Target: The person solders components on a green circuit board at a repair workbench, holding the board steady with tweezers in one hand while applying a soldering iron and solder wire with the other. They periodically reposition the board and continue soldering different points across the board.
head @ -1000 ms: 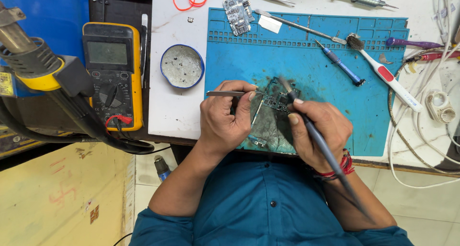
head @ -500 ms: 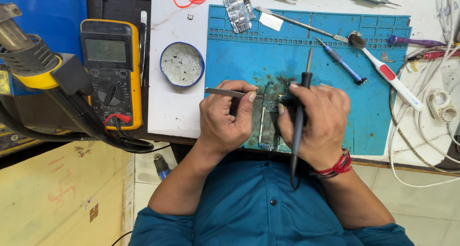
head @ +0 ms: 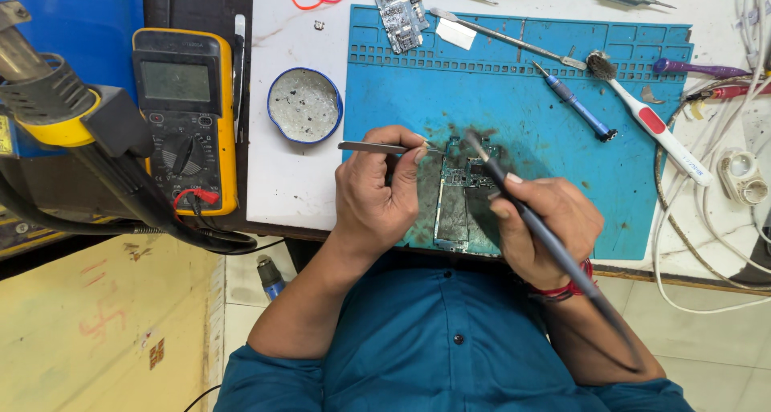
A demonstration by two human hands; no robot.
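Note:
A green circuit board (head: 458, 195) lies on the blue work mat (head: 514, 99) near the front edge of the bench. My left hand (head: 377, 191) grips metal tweezers (head: 385, 148), whose tips reach toward the top of the board. In my right hand (head: 546, 227) a dark soldering iron (head: 514, 195) is held like a pen, its tip resting on the board's upper right part. Both hands rest on the mat on either side of the board.
A yellow multimeter (head: 183, 123) and a round tin (head: 304, 105) sit left of the mat. A hot-air handle (head: 48, 99) juts in at far left. On the mat: another small board (head: 401, 12), a blue screwdriver (head: 574, 103), a toothbrush (head: 650, 119). Cables lie at right.
My right hand has tilted the soldering iron from nearly upright back to a slant and brought its tip onto the board. The left hand with the tweezers has stayed put.

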